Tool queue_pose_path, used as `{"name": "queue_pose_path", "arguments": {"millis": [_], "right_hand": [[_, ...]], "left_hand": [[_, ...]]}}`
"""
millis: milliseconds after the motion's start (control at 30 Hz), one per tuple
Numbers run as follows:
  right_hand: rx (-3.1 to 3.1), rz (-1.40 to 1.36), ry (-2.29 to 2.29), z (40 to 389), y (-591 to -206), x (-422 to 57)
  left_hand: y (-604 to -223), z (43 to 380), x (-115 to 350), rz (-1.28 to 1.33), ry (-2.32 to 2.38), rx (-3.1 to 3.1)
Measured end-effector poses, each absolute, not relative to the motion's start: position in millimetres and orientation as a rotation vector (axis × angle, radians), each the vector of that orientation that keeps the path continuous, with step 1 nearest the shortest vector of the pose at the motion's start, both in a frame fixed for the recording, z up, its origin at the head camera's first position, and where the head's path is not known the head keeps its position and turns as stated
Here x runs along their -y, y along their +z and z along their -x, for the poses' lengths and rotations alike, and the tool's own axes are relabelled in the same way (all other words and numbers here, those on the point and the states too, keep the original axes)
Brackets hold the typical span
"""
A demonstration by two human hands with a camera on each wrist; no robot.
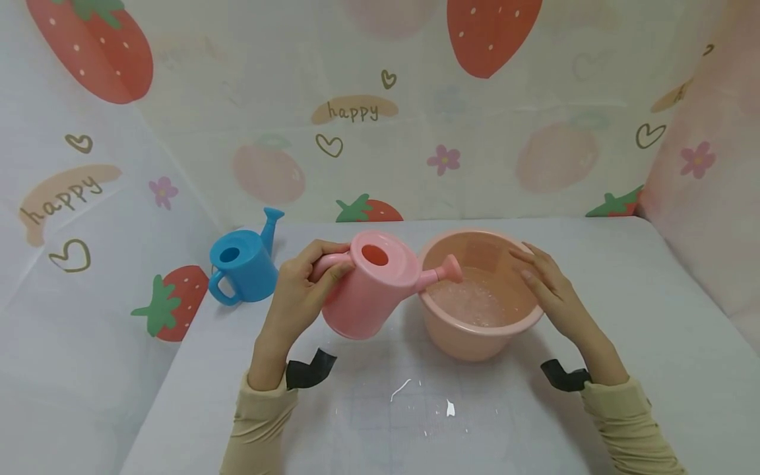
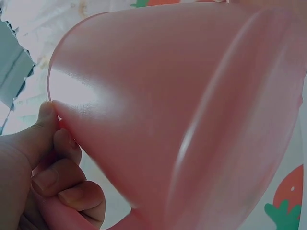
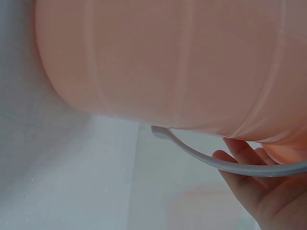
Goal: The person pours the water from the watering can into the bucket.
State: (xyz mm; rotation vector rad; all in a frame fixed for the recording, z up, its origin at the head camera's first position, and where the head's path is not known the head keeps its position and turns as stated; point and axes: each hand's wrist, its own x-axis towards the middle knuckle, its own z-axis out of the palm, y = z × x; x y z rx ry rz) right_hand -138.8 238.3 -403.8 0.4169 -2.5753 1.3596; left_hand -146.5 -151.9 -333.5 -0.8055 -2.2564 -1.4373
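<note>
My left hand point(image 1: 305, 284) grips the handle of a pink watering can point(image 1: 365, 300), thumb near the top rim and fingers curled round the handle. The can is tilted right, its spout reaching over a peach-coloured bucket point(image 1: 475, 346). Bubbly water point(image 1: 472, 297) lies in the bucket, below the spout's rose. My right hand point(image 1: 552, 290) rests at the bucket's right rim with fairly straight fingers. In the right wrist view, a pale curved handle point(image 3: 225, 165) on the bucket's side passes in front of these fingers.
A blue watering can point(image 1: 246, 267) stands at the back left of the white table point(image 1: 641, 297). Shiny wet drops point(image 1: 450, 408) lie on the tabletop in front of the bucket. A patterned cloth backdrop point(image 1: 356, 171) rises behind and at both sides.
</note>
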Motion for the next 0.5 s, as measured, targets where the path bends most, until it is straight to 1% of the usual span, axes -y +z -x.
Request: {"name": "queue_pose_path", "arguments": {"millis": [500], "right_hand": [[2.584, -0.409, 1.359, 137.5, -403.1, -238.6]], "left_hand": [[-329.8, 142.2, 149.8, 0.759, -1.419, 2.287]]}}
